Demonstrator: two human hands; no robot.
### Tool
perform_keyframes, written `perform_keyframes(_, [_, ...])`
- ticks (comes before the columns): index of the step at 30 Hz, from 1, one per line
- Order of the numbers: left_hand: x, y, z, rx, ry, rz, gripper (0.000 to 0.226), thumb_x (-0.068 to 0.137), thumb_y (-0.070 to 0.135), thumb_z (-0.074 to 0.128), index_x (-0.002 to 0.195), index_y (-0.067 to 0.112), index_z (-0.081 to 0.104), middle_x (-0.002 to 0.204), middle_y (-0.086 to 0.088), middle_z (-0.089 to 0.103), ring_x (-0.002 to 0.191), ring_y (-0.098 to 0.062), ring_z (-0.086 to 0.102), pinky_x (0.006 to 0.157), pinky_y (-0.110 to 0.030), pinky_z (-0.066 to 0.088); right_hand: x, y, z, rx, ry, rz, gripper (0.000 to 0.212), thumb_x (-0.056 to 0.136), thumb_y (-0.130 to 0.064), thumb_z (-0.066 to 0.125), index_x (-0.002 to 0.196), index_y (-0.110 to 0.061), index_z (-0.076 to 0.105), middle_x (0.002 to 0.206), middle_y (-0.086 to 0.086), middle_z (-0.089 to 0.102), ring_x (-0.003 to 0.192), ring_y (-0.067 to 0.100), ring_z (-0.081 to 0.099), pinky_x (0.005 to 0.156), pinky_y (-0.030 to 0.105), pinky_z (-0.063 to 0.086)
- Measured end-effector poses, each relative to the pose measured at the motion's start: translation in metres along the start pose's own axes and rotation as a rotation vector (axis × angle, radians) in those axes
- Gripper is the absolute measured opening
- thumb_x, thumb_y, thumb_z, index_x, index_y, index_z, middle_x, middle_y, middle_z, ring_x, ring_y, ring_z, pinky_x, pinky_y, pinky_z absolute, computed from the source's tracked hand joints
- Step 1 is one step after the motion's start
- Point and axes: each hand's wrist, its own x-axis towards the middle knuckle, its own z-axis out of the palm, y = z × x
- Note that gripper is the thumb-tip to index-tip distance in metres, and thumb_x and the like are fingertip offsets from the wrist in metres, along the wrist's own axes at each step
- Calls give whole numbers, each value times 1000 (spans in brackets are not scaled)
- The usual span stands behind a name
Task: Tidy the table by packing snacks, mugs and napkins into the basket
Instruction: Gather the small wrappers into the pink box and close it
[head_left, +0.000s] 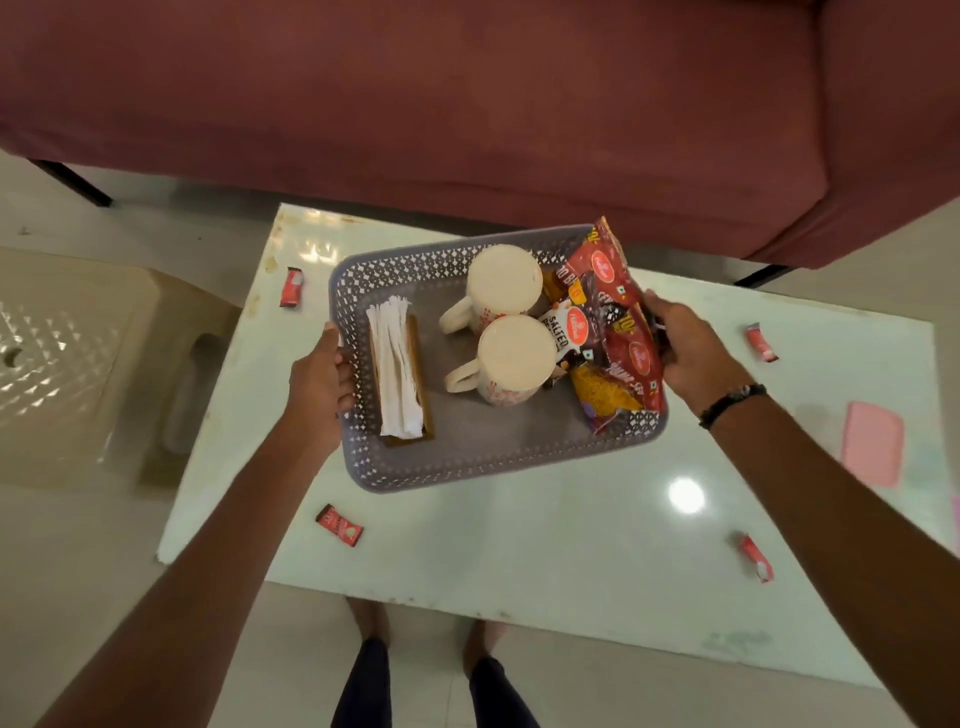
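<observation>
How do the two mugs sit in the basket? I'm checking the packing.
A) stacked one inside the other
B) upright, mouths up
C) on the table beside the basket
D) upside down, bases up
D: both mugs show flat closed bases on top, side by side inside the basket, handles pointing left.

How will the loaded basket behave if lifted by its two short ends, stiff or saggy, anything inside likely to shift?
The basket has thin perforated plastic walls, so it may flex somewhat. Both mugs stand upside down and loose; they'd probably slide or tip if it tilts. The snack packets lean over the right rim, likely to spill out. Left hand and right hand grip opposite ends.
</observation>
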Motion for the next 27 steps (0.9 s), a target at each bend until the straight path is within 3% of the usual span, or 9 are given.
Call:
perform_keyframes(3, [-33, -7, 13, 74, -39, 11, 38, 96, 39, 44, 115, 9, 55, 35, 11, 43, 23, 0, 37, 27, -8, 27, -31, 18, -43, 54, 17, 49, 34, 93, -38, 54, 106, -8, 64, 99, 10, 71, 80, 22, 69, 70, 35, 56])
perform_keyframes(5, [-51, -15, 20, 116, -66, 6, 31, 96, 39, 45, 107, 11, 52, 32, 14, 44, 23, 1, 39, 28, -7, 29, -52, 32, -71, 112, 30, 75, 38, 92, -38, 55, 112, -6, 62, 102, 12, 70, 81, 24, 68, 66, 34, 57])
perform_keyframes(9, [-70, -35, 31, 228, -91, -12, 62, 94, 43, 45, 125, -11, 48, 57, 2, 50, 47, -8, 46, 45, -18, 36, -80, 68, -117, 201, 75, 76, 50, 87, -41, 61, 120, -4, 61, 108, 16, 69, 87, 28, 68, 76, 39, 57])
perform_keyframes(11, [-73, -46, 35, 279, -117, -25, 63, 94, 44, 46, 125, -12, 47, 62, 0, 48, 53, -12, 43, 49, -21, 35, -87, 85, -132, 234, 108, 97, 46, 87, -42, 61, 116, -6, 63, 94, 10, 73, 78, 24, 71, 70, 37, 57])
perform_keyframes(16, [-62, -77, 43, 333, -135, -29, 58, 92, 45, 48, 118, -7, 56, 64, 0, 48, 55, -13, 44, 52, -24, 35, -82, 116, -151, 321, 129, 140, 26, 93, -38, 53, 92, -13, 61, 50, -4, 66, 38, 6, 59, 43, 18, 49])
perform_keyframes(18, [-56, -89, 46, 346, -142, -28, 40, 92, 46, 48, 90, 8, 62, 63, 0, 46, 54, -12, 43, 51, -23, 35, -74, 124, -156, 312, 166, 131, 28, 91, -40, 56, 96, -13, 61, 50, -4, 66, 39, 6, 59, 43, 19, 50])
perform_keyframes(20, [-49, -95, 51, 344, -140, -23, 39, 93, 45, 47, 68, 15, 51, 60, 1, 44, 47, -11, 43, 44, -20, 35, -65, 127, -157, 320, 172, 119, 26, 91, -38, 56, 89, -13, 61, 45, -5, 63, 35, 6, 57, 41, 18, 48])
perform_keyframes(24, [-34, -91, 64, 363, -91, 3, 38, 92, 45, 49, 66, 17, 50, 58, 1, 44, 28, 0, 41, 31, -10, 30, -43, 121, -152, 339, 160, 102, 24, 93, -36, 54, 80, -16, 57, 42, -6, 60, 34, 6, 55, 41, 17, 48])
perform_keyframes(27, [-26, -86, 74, 384, -71, 20, 38, 92, 46, 48, 67, 18, 49, 60, 1, 44, 41, -7, 44, 40, -18, 34, -30, 113, -149, 312, 167, 95, 24, 92, -37, 56, 80, -16, 60, 49, -4, 64, 39, 8, 59, 46, 19, 49])
